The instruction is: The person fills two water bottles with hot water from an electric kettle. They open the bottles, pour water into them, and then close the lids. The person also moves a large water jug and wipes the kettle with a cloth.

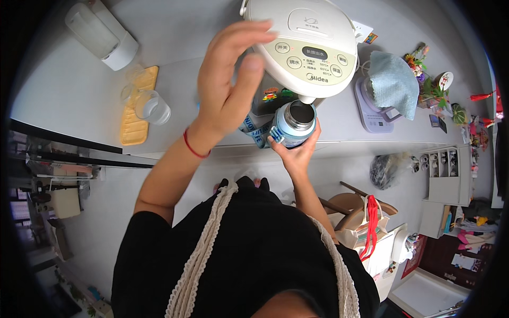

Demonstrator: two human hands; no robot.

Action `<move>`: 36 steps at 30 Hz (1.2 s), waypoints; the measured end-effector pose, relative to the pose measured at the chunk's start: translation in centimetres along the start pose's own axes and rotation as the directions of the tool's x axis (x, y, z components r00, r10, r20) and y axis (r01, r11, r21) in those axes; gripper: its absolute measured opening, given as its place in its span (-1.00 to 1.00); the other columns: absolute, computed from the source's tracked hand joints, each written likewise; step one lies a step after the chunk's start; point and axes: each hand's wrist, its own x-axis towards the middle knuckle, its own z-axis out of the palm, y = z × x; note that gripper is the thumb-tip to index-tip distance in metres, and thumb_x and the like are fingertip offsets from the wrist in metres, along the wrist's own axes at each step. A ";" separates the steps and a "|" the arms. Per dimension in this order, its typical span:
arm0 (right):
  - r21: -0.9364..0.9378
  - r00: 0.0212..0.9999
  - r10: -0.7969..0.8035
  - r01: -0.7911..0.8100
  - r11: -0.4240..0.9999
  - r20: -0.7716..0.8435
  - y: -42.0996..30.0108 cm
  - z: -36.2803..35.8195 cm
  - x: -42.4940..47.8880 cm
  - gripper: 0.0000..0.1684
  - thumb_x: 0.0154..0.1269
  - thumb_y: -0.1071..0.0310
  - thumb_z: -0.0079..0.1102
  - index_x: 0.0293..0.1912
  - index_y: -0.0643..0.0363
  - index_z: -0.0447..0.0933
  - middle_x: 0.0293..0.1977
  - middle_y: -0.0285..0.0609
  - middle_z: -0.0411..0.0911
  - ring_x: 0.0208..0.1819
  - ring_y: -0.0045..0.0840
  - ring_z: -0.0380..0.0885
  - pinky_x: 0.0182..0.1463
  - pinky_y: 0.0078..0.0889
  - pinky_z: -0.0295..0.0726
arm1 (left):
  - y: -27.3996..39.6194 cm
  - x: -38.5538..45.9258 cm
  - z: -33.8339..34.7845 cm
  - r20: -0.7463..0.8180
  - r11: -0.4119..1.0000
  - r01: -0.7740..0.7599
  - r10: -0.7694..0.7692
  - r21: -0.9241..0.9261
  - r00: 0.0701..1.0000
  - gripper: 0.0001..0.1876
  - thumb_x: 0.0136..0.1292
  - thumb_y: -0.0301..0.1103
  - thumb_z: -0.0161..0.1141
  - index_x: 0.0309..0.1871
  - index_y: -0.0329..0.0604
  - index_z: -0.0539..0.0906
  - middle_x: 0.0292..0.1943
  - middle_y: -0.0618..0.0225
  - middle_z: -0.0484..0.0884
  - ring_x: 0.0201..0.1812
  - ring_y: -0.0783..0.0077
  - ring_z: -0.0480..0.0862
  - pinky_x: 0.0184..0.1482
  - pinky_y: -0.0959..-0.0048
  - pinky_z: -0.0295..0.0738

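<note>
My right hand (299,154) grips a light blue insulated bottle (285,134) around its lower body. The bottle's steel mouth is uncovered and sits just below the spout (307,99) of a white Midea electric hot-water dispenser (318,77). A blue strap (254,131) with lettering hangs beside the bottle. Raised at the left edge of the dispenser's button panel, my left hand (232,75) holds nothing, its thumb apart from the fingers. Whether its fingertips touch the dispenser is unclear. The inside of the bottle looks dark.
To the left, a clear glass (153,108) stands by a yellow tray (137,131), with a white appliance (101,37) behind. A lilac kettle base (372,115) and a vessel under a blue cloth (391,81) are on the right. A brown chair (344,202) stands on the floor.
</note>
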 end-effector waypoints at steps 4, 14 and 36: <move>0.029 1.000 0.020 -0.019 0.999 -0.017 -0.2 0.1 -0.1 0.38 -0.20 0.33 0.76 0.51 0.26 0.02 0.28 0.00 0.38 0.28 -0.30 0.45 0.39 -0.17 0.44 | 0.8 -5.5 0.2 -0.133 0.964 0.259 -0.250 0.055 0.959 -0.56 0.38 -0.36 0.26 0.28 -0.28 0.53 0.32 0.04 0.48 0.31 0.03 0.51 0.35 0.13 0.39; 0.043 0.997 0.075 -0.074 0.996 -0.013 -1.9 0.5 -0.4 0.38 -0.19 0.26 0.76 0.51 0.27 0.03 0.32 0.04 0.30 0.34 -0.25 0.40 0.41 -0.16 0.40 | 0.1 -0.3 0.3 0.208 0.795 -0.145 0.024 0.589 0.978 -0.48 0.17 0.09 0.48 0.09 0.00 0.73 0.32 0.18 0.53 0.40 -0.08 0.37 0.41 0.00 0.28; -0.172 0.985 -0.141 0.123 0.977 -0.098 -0.2 0.1 -2.9 0.45 -0.18 0.13 0.76 0.51 0.33 -0.05 0.30 0.07 0.30 0.34 -0.21 0.41 0.41 -0.12 0.39 | 0.0 -15.5 -4.7 -0.253 0.864 0.370 -0.295 0.342 0.922 0.17 0.13 -0.29 0.56 0.60 -0.36 -0.10 0.57 -0.12 0.03 0.58 -0.07 0.12 0.57 0.00 0.04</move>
